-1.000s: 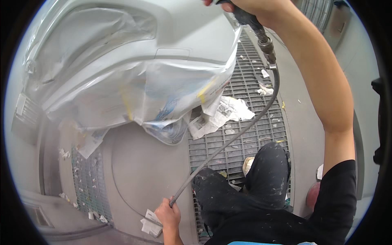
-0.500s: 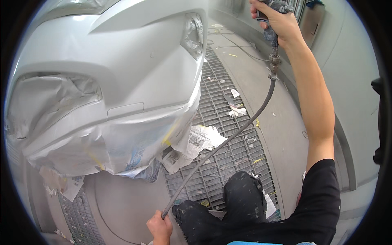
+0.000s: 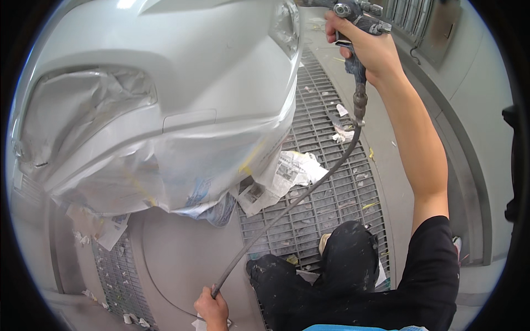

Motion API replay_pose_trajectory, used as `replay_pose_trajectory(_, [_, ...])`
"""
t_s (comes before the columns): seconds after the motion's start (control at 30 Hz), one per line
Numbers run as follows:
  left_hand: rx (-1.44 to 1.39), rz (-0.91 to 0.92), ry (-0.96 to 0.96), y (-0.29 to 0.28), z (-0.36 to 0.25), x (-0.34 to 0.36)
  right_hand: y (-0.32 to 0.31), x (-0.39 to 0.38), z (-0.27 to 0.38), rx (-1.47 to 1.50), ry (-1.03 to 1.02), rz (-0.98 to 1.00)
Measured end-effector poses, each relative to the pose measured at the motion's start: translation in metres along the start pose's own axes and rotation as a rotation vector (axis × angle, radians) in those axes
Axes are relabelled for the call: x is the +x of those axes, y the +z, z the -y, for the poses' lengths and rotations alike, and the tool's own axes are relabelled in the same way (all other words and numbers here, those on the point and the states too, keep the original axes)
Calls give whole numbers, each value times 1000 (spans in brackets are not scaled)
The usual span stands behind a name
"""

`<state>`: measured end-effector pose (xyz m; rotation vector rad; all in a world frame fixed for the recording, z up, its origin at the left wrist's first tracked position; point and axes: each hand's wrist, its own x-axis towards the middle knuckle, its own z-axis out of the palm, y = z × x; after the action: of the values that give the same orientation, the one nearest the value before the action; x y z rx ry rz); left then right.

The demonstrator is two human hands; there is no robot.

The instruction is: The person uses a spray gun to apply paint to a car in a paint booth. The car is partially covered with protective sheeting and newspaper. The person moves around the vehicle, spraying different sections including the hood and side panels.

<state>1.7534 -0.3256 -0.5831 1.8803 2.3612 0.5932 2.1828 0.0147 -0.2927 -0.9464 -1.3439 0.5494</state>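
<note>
Raised at the upper right, my right hand (image 3: 372, 52) is wrapped round a dark, paint-stained spray gun (image 3: 364, 22), which points left beside the upper right corner of a pale painted bumper (image 3: 218, 66). A grey hose (image 3: 288, 210) hangs from the gun's handle and runs down to my left hand (image 3: 212, 306), closed on it low in the picture. Plastic masking sheet (image 3: 160, 179) wraps the bumper's lower part. Crumpled masking film (image 3: 83, 116) covers a recess in it.
I crouch, knees bent, over a floor grating (image 3: 320, 94) strewn with scraps. Newspaper (image 3: 298, 165) lies under the bumper's edge. A second grating (image 3: 118, 276) runs at the lower left. A booth wall (image 3: 472, 138) with a low ledge curves along the right.
Compared with a second ago, the gun shows more fully at the top and my right hand is lower. My left hand is lower and further left. The bumper has shifted in the view.
</note>
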Motion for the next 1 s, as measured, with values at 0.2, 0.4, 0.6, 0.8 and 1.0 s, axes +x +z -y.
replay_pose_trajectory(0.2, [47, 96, -78, -1, 17, -36, 62, -71, 52, 21, -86, 285])
replay_pose_trajectory(0.4, [-5, 143, -164, 12, 13, -44, 62, -80, 27, 52, 38, 494])
replay_pose_trajectory(0.6, [3, 122, -31, 21, 2, -18, 3, -18, -29, 41, 95, 144])
replay_pose_trajectory(0.8, [-121, 97, -17, 25, -7, -1, -33, 23, -71, 15, 92, -66])
replay_pose_trajectory(1.0, [-88, 80, -24, 20, 4, -9, -3, 13, -79, -32, 153, -129])
